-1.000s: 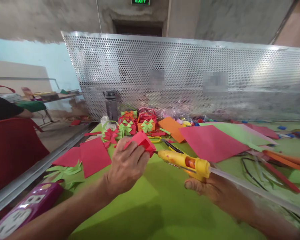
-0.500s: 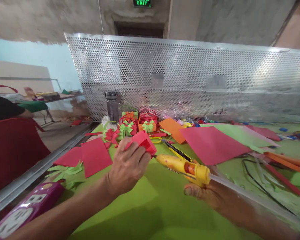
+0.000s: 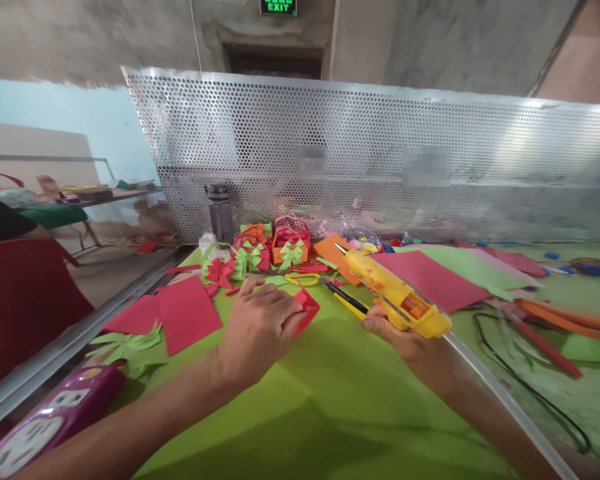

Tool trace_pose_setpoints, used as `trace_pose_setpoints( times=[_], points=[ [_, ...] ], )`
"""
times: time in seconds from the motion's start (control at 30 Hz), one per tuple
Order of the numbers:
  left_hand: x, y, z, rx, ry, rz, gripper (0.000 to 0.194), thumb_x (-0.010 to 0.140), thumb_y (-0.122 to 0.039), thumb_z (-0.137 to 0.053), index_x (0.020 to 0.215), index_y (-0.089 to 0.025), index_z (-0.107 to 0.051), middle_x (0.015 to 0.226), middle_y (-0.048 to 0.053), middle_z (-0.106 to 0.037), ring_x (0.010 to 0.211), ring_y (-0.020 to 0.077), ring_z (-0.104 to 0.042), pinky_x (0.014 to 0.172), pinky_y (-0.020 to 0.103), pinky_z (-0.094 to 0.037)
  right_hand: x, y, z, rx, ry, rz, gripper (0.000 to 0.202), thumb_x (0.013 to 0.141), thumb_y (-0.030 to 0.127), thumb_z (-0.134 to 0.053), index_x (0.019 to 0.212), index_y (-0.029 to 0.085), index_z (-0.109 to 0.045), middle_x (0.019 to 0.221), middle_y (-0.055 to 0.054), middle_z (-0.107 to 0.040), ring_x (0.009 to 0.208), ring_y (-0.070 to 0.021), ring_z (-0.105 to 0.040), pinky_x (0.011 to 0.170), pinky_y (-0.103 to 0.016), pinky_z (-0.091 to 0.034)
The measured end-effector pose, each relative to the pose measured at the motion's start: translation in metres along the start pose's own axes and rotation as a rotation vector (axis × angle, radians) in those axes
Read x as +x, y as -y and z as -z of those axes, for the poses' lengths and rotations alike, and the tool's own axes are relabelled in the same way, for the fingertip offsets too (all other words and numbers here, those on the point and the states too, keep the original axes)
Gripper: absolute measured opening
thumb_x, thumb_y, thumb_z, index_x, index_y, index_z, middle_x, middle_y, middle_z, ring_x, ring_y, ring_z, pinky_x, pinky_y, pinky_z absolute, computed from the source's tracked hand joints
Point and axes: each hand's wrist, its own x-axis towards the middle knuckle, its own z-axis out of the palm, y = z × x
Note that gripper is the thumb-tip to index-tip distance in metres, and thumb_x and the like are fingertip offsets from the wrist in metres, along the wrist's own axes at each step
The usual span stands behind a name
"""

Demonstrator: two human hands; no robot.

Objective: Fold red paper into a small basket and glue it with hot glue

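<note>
My left hand [image 3: 260,327] is closed on a small folded red paper box [image 3: 307,311], most of it hidden behind the fingers. In my right hand [image 3: 405,343] is a yellow hot glue gun [image 3: 397,293], its nozzle raised and pointing up and left, apart from the box. A long clear glue stick [image 3: 500,393] runs out of the gun's rear along my right forearm. Between the hands, on the green table surface [image 3: 330,413], lie a yellow and black utility knife [image 3: 347,299] and yellow-handled scissors [image 3: 303,277].
Several small paper baskets with bows [image 3: 291,252] stand at the back beside a grey bottle [image 3: 221,213]. Red sheets [image 3: 187,313] lie left, more paper [image 3: 425,277] right. A purple power strip [image 3: 80,407] is front left. A perforated metal panel [image 3: 265,120] rises behind.
The glue gun has moved away from the red box, tipping its nozzle up. My left hand has turned the box and lowered it slightly. The view has shifted a little.
</note>
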Motion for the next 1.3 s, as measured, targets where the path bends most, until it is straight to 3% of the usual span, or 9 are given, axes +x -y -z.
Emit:
trace_pose_setpoints(
  times=[0.13,0.23,0.37,0.47,0.57,1.03,1.3],
  points=[
    [0.003,-0.010,0.001,-0.163,0.081,0.110,0.014,0.076,-0.016,-0.062,0.062,-0.018,-0.063,0.061,-0.003,-0.067,0.057,0.0120,-0.056,0.071,0.033,-0.035,0.004,0.005,-0.006,0.151,0.018,-0.087,0.012,0.070,0.029,-0.059,0.061,0.022,-0.058,0.065,0.001,-0.062,0.059,-0.0138,-0.061,0.056,-0.025,-0.052],
    [0.005,-0.016,0.001,-0.208,0.131,0.157,0.016,0.075,-0.016,-0.062,0.060,-0.018,-0.062,0.056,-0.004,-0.064,0.054,0.0113,-0.054,0.068,0.032,-0.035,0.001,0.006,-0.011,0.266,0.022,-0.113,0.005,0.068,0.022,-0.063,0.072,0.022,-0.060,0.074,0.000,-0.065,0.068,-0.0148,-0.063,0.063,-0.027,-0.053],
    [0.005,-0.021,-0.001,-0.235,0.104,0.144,0.016,0.076,-0.016,-0.060,0.060,-0.018,-0.063,0.055,-0.004,-0.063,0.053,0.0116,-0.053,0.068,0.033,-0.037,-0.008,0.000,-0.022,0.432,0.018,-0.103,0.049,0.065,0.023,-0.068,0.110,0.025,-0.051,0.089,-0.001,-0.065,0.075,-0.0176,-0.064,0.066,-0.033,-0.054],
    [0.005,-0.024,-0.002,-0.260,0.056,0.117,0.014,0.075,-0.017,-0.062,0.061,-0.018,-0.064,0.057,-0.003,-0.065,0.053,0.0121,-0.055,0.067,0.033,-0.039,-0.013,-0.006,-0.029,0.539,0.081,-0.106,0.061,0.066,0.024,-0.068,0.121,0.026,-0.042,0.085,0.000,-0.063,0.079,-0.0202,-0.062,0.066,-0.035,-0.053],
    [0.006,-0.027,-0.002,-0.278,0.030,0.103,0.014,0.074,-0.017,-0.063,0.060,-0.018,-0.064,0.056,-0.003,-0.066,0.052,0.0121,-0.056,0.064,0.033,-0.039,-0.016,-0.005,-0.031,0.539,0.105,-0.118,0.059,0.067,0.024,-0.068,0.121,0.028,-0.043,0.087,-0.001,-0.061,0.085,-0.0211,-0.060,0.066,-0.033,-0.052],
    [0.005,-0.029,-0.005,-0.378,0.016,0.129,0.009,0.074,-0.015,-0.064,0.066,-0.019,-0.067,0.057,-0.003,-0.066,0.051,0.0104,-0.056,0.057,0.027,-0.042,-0.017,-0.001,-0.037,0.542,0.033,-0.088,0.052,0.070,0.017,-0.063,0.117,0.029,-0.044,0.086,0.001,-0.059,0.073,-0.0153,-0.058,0.064,-0.028,-0.052],
    [0.004,-0.029,-0.003,-0.394,0.030,0.211,0.013,0.071,-0.010,-0.060,0.060,-0.016,-0.062,0.057,-0.002,-0.065,0.052,0.0103,-0.058,0.048,0.020,-0.043,-0.014,0.015,-0.030,0.356,-0.015,-0.020,0.036,0.073,0.024,-0.063,0.105,0.027,-0.047,0.080,0.002,-0.059,0.065,-0.0141,-0.057,0.059,-0.027,-0.050]
  ],
)
